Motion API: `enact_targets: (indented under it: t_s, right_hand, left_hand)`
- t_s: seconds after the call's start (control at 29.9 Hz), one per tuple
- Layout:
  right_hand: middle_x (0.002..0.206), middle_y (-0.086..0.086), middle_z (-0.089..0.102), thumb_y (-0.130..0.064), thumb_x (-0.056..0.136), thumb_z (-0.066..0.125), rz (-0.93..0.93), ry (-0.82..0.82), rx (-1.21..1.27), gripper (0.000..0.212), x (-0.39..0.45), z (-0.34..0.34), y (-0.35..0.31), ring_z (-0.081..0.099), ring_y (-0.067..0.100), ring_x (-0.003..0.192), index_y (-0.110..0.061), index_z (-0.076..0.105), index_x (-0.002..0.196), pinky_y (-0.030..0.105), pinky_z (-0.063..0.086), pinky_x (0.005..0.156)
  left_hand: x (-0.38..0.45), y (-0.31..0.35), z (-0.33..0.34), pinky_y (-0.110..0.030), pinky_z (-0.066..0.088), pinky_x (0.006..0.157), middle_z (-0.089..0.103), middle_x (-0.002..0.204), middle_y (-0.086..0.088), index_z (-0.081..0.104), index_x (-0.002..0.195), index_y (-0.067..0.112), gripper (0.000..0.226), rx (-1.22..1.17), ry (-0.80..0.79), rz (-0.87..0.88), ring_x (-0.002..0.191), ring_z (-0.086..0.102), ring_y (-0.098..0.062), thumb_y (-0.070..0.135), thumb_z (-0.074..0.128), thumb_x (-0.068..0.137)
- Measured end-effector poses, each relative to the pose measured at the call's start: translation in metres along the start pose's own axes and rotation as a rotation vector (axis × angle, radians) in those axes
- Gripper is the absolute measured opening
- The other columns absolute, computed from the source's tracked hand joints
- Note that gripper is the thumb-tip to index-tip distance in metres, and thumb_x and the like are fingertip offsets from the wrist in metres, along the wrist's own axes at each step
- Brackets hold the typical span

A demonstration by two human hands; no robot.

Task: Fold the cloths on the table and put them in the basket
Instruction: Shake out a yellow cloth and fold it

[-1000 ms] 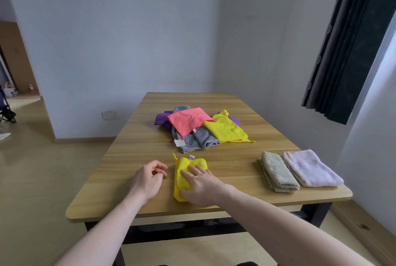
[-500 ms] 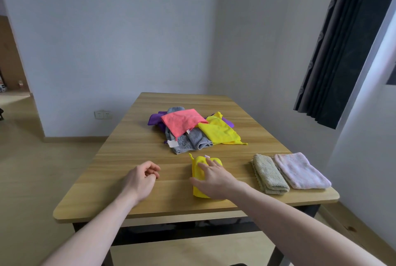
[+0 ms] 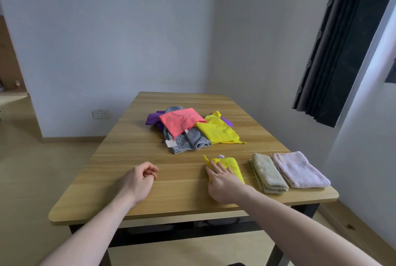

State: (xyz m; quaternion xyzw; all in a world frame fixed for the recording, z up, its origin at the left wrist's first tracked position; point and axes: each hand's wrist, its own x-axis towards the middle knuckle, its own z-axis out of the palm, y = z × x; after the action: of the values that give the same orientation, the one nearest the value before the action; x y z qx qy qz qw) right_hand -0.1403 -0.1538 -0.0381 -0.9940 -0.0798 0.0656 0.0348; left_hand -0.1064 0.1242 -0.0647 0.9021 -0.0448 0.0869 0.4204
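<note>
A small folded yellow cloth (image 3: 230,164) lies near the table's front edge, and my right hand (image 3: 222,182) rests flat on its near half with straight fingers. My left hand (image 3: 139,180) hovers over bare wood to the left, fingers loosely curled and holding nothing. Right of the yellow cloth lie a folded olive-green towel (image 3: 267,172) and a folded pink towel (image 3: 299,169), side by side. In the table's middle sits a loose pile: a coral cloth (image 3: 181,120), a yellow cloth (image 3: 218,130), a grey cloth (image 3: 188,141) and a purple cloth (image 3: 153,119). No basket is in view.
The wooden table (image 3: 175,193) has rounded corners and dark legs. A white wall stands behind it, with a socket (image 3: 100,114) low on the left. A dark curtain (image 3: 342,41) hangs at the right. Wooden floor stretches to the left.
My right hand has slid the folded yellow cloth to the right, up beside the olive-green towel. My left hand has stayed off the cloth, empty.
</note>
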Motion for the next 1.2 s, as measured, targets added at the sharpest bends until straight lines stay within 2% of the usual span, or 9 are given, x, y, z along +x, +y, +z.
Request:
enact_targets:
  t_s: [0.23,0.37,0.47,0.6,0.74,0.84,1.04,1.2]
  right_hand:
    - [0.170,0.003,-0.011,-0.030,0.104,0.027,0.015,-0.005,0.000,0.064,-0.016,0.000,0.031,-0.010,0.024,0.157,-0.016,0.008,0.163,0.049,0.000,0.127]
    - [0.170,0.002,-0.009,-0.035,0.105,0.026,0.002,-0.002,0.002,0.064,-0.018,-0.001,0.034,-0.009,0.024,0.157,-0.018,0.008,0.163,0.048,-0.001,0.127]
    - [0.171,0.002,-0.008,-0.044,0.104,0.032,0.006,-0.006,0.029,0.067,-0.015,-0.005,0.033,-0.008,0.024,0.157,-0.020,0.010,0.163,0.049,0.000,0.126]
    - [0.171,-0.002,0.002,-0.055,0.101,0.040,0.015,0.171,0.202,0.070,-0.010,-0.020,0.034,-0.003,0.022,0.157,-0.027,0.018,0.162,0.048,0.003,0.126]
    - [0.171,-0.002,0.007,-0.053,0.101,0.042,0.033,0.297,0.155,0.066,0.001,-0.032,0.048,0.000,0.024,0.157,-0.027,0.026,0.160,0.047,0.005,0.126]
    - [0.171,-0.001,0.007,-0.057,0.100,0.041,0.056,0.277,0.067,0.068,0.014,-0.031,0.064,0.000,0.026,0.157,-0.028,0.026,0.159,0.051,0.006,0.126]
    - [0.168,-0.002,0.019,-0.064,0.098,0.038,0.147,0.278,-0.011,0.067,0.026,-0.028,0.097,0.007,0.028,0.157,-0.031,0.031,0.156,0.056,0.009,0.125]
    - [0.161,-0.004,0.032,-0.068,0.097,0.033,0.178,0.221,0.080,0.063,0.025,-0.010,0.106,0.026,0.025,0.149,-0.036,0.039,0.151,0.053,0.016,0.122]
  left_hand:
    - [-0.002,0.001,0.000,-0.033,0.056,0.081,0.071,0.087,0.017,0.067,0.091,0.034,0.029,0.025,-0.018,0.017,0.089,0.065,-0.006,0.007,0.055,0.087]
    - [-0.003,0.002,0.000,-0.030,0.056,0.076,0.069,0.090,0.017,0.065,0.094,0.035,0.027,0.060,-0.045,0.027,0.089,0.064,-0.005,0.010,0.055,0.089]
    - [-0.003,0.002,0.000,-0.031,0.056,0.076,0.068,0.089,0.018,0.065,0.094,0.036,0.025,0.081,-0.054,0.031,0.088,0.064,-0.005,0.013,0.055,0.087]
    - [-0.001,-0.001,0.000,-0.032,0.056,0.078,0.067,0.088,0.020,0.065,0.093,0.039,0.023,0.134,-0.059,0.062,0.087,0.062,-0.004,0.018,0.057,0.086]
    - [-0.005,0.000,0.004,-0.028,0.052,0.084,0.062,0.095,0.025,0.063,0.095,0.040,0.020,0.272,-0.034,0.176,0.094,0.056,0.001,0.022,0.056,0.090]
    - [-0.010,0.004,0.008,-0.024,0.048,0.086,0.055,0.101,0.027,0.061,0.104,0.041,0.018,0.411,0.009,0.276,0.099,0.052,0.001,0.028,0.052,0.095]
    - [-0.011,0.006,0.010,-0.019,0.043,0.091,0.051,0.108,0.028,0.058,0.112,0.041,0.020,0.442,0.023,0.322,0.102,0.049,0.003,0.029,0.048,0.099]
    - [-0.007,0.010,0.011,-0.021,0.045,0.095,0.052,0.114,0.025,0.056,0.119,0.039,0.024,0.513,0.003,0.369,0.106,0.049,0.002,0.031,0.045,0.100]
